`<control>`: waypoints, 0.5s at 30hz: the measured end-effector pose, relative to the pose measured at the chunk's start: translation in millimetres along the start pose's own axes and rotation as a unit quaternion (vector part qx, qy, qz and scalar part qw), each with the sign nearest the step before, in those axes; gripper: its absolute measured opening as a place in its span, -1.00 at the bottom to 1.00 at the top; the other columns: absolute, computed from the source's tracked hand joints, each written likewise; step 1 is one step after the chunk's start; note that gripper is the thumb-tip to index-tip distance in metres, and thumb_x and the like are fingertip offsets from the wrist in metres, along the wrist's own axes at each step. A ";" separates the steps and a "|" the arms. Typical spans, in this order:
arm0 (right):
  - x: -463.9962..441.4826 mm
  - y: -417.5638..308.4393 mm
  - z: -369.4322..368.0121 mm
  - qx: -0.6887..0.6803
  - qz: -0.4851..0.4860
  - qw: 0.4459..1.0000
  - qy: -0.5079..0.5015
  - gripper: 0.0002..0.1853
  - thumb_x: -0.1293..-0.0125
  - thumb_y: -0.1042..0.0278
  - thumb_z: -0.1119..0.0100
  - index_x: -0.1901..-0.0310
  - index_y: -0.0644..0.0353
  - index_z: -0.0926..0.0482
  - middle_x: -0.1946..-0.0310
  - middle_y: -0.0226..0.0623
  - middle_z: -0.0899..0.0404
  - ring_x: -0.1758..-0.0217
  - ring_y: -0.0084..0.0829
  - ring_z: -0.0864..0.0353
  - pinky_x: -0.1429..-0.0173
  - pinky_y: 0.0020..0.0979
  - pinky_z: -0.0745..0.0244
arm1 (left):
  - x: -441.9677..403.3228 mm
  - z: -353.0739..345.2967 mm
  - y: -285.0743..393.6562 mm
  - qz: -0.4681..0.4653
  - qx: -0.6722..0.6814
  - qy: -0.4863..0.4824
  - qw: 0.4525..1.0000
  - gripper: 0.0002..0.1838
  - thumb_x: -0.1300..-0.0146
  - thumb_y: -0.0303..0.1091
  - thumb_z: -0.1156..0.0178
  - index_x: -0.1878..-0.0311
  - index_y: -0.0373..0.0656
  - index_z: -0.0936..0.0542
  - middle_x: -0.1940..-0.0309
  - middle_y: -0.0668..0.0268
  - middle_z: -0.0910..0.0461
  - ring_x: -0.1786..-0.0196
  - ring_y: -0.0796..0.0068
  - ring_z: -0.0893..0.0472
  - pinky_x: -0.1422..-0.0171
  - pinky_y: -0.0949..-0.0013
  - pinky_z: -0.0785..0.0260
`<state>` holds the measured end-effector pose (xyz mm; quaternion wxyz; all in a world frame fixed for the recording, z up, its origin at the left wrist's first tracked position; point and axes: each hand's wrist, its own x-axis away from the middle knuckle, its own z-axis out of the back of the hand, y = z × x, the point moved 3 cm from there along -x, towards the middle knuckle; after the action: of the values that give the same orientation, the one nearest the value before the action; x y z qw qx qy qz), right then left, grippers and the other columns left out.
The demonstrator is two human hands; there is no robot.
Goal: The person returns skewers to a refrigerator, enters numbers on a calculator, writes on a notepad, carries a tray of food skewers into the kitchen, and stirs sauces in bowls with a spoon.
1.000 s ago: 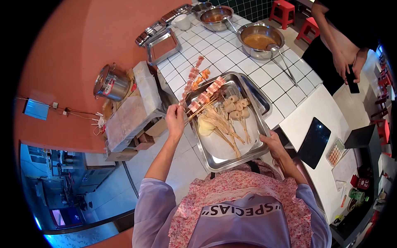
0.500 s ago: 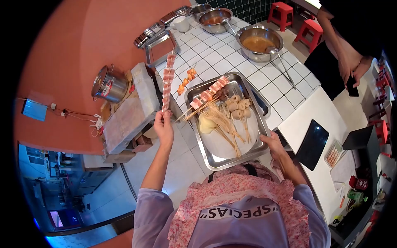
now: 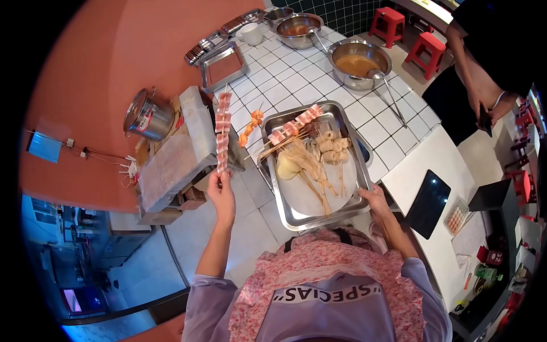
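Raised at the left, my left hand [image 3: 221,191] pinches the lower end of a meat skewer [image 3: 223,131] threaded with folded pink-and-white slices. My right hand [image 3: 375,199] grips the near right rim of a metal tray [image 3: 326,221], which overlaps the tiled table's edge. Inside lie another meat skewer [image 3: 295,123], skewers of beige rolls [image 3: 334,148], pale stringy bundles [image 3: 307,159] and pale yellow pieces [image 3: 288,165]. An orange, lumpy skewer [image 3: 250,128] shows between the held skewer and the tray; its support is unclear.
On the white-tiled table [image 3: 296,80] stand two soup bowls [image 3: 358,64] with ladles, an empty metal tray [image 3: 223,65] and a white cup [image 3: 250,34]. A steel pot [image 3: 149,114] is at left. At right are a dark tablet [image 3: 428,204] and a person [image 3: 478,85] holding a phone.
My left hand has moved slightly left and down with the meat skewer. My right hand still grips the tray, which has barely shifted.
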<state>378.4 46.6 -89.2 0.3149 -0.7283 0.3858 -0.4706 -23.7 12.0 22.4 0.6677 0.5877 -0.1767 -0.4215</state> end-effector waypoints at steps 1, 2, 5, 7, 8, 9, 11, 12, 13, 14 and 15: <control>-0.9 2.0 1.2 0.001 0.004 1.000 0.001 -0.56 -0.18 0.49 -0.09 -0.13 0.36 -0.39 0.12 -0.26 -0.57 0.14 -0.50 -0.54 0.00 -0.49 -0.40 | 4.7 0.6 1.8 -0.003 -0.005 0.009 1.000 -0.79 -0.34 -0.27 -0.06 0.36 -0.18 -0.51 0.48 0.57 -0.41 0.46 0.80 -0.23 0.37 0.64 -0.08; -1.1 3.4 2.5 -0.005 0.004 1.000 -0.001 -0.56 -0.17 0.49 -0.09 -0.12 0.36 -0.40 0.13 -0.26 -0.57 0.14 -0.50 -0.54 0.00 -0.48 -0.40 | 8.9 1.0 1.8 -0.001 -0.004 0.010 1.000 -0.79 -0.34 -0.27 -0.06 0.36 -0.18 -0.51 0.48 0.56 -0.42 0.45 0.80 -0.23 0.36 0.64 -0.08; -1.3 6.5 2.5 -0.018 0.005 1.000 -0.005 -0.56 -0.16 0.49 -0.10 -0.11 0.36 -0.40 0.14 -0.26 -0.57 0.14 -0.50 -0.54 0.01 -0.48 -0.40 | 18.2 7.9 -1.8 0.013 -0.004 0.013 1.000 -0.82 -0.34 -0.28 -0.06 0.33 -0.18 -0.51 0.44 0.53 -0.46 0.43 0.79 -0.26 0.33 0.64 -0.11; -0.8 4.3 4.4 -0.012 0.010 1.000 -0.002 -0.56 -0.15 0.49 -0.10 -0.11 0.36 -0.40 0.15 -0.26 -0.58 0.14 -0.50 -0.54 0.01 -0.49 -0.40 | 24.0 11.0 -12.2 0.034 0.000 0.012 0.999 -0.84 -0.34 -0.30 -0.07 0.28 -0.19 -0.52 0.41 0.49 -0.48 0.39 0.78 -0.29 0.30 0.65 -0.13; 0.2 3.2 5.4 -0.009 0.011 1.000 0.005 -0.56 -0.15 0.49 -0.10 -0.11 0.36 -0.40 0.15 -0.26 -0.58 0.14 -0.50 -0.54 0.01 -0.49 -0.39 | 26.9 11.5 -15.7 0.030 0.000 0.016 0.999 -0.84 -0.34 -0.30 -0.07 0.28 -0.19 -0.51 0.40 0.48 -0.49 0.40 0.78 -0.29 0.30 0.65 -0.13; 1.1 2.0 5.0 -0.006 0.012 1.000 0.011 -0.55 -0.14 0.48 -0.10 -0.11 0.37 -0.40 0.15 -0.26 -0.58 0.14 -0.49 -0.54 0.00 -0.48 -0.39 | 29.7 12.4 -18.4 0.027 0.000 0.020 0.999 -0.84 -0.34 -0.30 -0.07 0.28 -0.18 -0.51 0.40 0.48 -0.49 0.40 0.78 -0.29 0.31 0.65 -0.12; 1.9 1.6 5.5 -0.004 0.012 1.000 0.015 -0.55 -0.14 0.47 -0.11 -0.10 0.37 -0.40 0.15 -0.26 -0.58 0.14 -0.49 -0.54 -0.01 -0.48 -0.39 | 35.9 16.0 -20.6 0.032 0.005 0.024 0.999 -0.84 -0.33 -0.30 -0.07 0.29 -0.18 -0.51 0.40 0.45 -0.51 0.39 0.77 -0.32 0.29 0.63 -0.15; 0.7 2.7 6.7 -0.007 0.011 1.000 0.012 -0.55 -0.14 0.47 -0.11 -0.10 0.37 -0.40 0.15 -0.26 -0.58 0.14 -0.49 -0.54 -0.02 -0.47 -0.38 | 39.4 17.8 -21.2 0.040 0.010 0.024 0.999 -0.84 -0.33 -0.30 -0.07 0.30 -0.19 -0.50 0.39 0.44 -0.53 0.37 0.76 -0.35 0.26 0.62 -0.18; -0.6 3.9 7.7 -0.008 0.011 1.000 0.009 -0.55 -0.14 0.46 -0.11 -0.10 0.37 -0.40 0.15 -0.26 -0.58 0.13 -0.48 -0.54 -0.02 -0.47 -0.38 | 43.0 19.0 -22.2 0.048 0.014 0.025 0.998 -0.84 -0.33 -0.31 -0.08 0.31 -0.19 -0.50 0.39 0.42 -0.54 0.36 0.74 -0.38 0.23 0.61 -0.21; -1.5 4.3 7.7 -0.011 0.011 1.000 0.009 -0.55 -0.13 0.46 -0.11 -0.10 0.37 -0.40 0.15 -0.26 -0.58 0.13 -0.48 -0.54 -0.03 -0.47 -0.38 | 46.1 20.5 -22.6 0.045 0.015 0.026 0.999 -0.84 -0.33 -0.31 -0.08 0.31 -0.19 -0.50 0.39 0.42 -0.54 0.35 0.74 -0.38 0.22 0.61 -0.21; -2.2 4.2 7.7 -0.014 0.012 1.000 0.008 -0.55 -0.13 0.46 -0.12 -0.10 0.37 -0.40 0.15 -0.26 -0.58 0.13 -0.48 -0.54 -0.03 -0.46 -0.37 | 49.3 21.5 -23.2 0.043 0.016 0.029 0.999 -0.84 -0.33 -0.31 -0.07 0.31 -0.19 -0.50 0.39 0.42 -0.54 0.35 0.74 -0.38 0.22 0.61 -0.21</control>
<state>383.9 47.1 -96.4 0.3078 -0.7240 0.4035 -0.4671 -19.0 -38.6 -6.7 0.6808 0.6016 -0.1894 -0.3724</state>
